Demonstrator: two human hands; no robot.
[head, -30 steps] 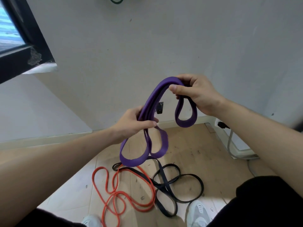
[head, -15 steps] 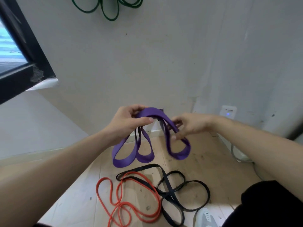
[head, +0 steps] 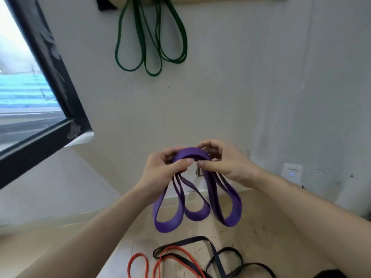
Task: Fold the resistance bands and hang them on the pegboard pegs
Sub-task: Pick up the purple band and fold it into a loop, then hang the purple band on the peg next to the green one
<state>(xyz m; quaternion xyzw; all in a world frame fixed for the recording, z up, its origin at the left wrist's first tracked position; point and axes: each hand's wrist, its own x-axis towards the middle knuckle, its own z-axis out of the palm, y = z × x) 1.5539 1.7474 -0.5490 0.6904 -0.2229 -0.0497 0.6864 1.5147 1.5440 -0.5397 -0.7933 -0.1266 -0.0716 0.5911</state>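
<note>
A wide purple resistance band (head: pixel 228 215) is folded into three hanging loops in front of me. My left hand (head: pixel 160 171) and my right hand (head: pixel 224 161) both pinch its gathered top, thumbs nearly touching. A green band (head: pixel 150 47) hangs in several loops on the wall above, from the pegboard's bottom edge (head: pixel 190 0) at the top of the view; the pegs are out of sight. On the floor below lie an orange band (head: pixel 160 259) and a black band (head: pixel 216 257), tangled together.
A black-framed window (head: pixel 60 93) stands at the left. A white wall socket with a blue light (head: pixel 292 173) sits low on the right wall. The floor (head: pixel 261 233) is pale wood-coloured tile.
My hands have come together at the band's top and risen. The view has tilted up, so the hanging green band shows more and the floor bands sit lower.
</note>
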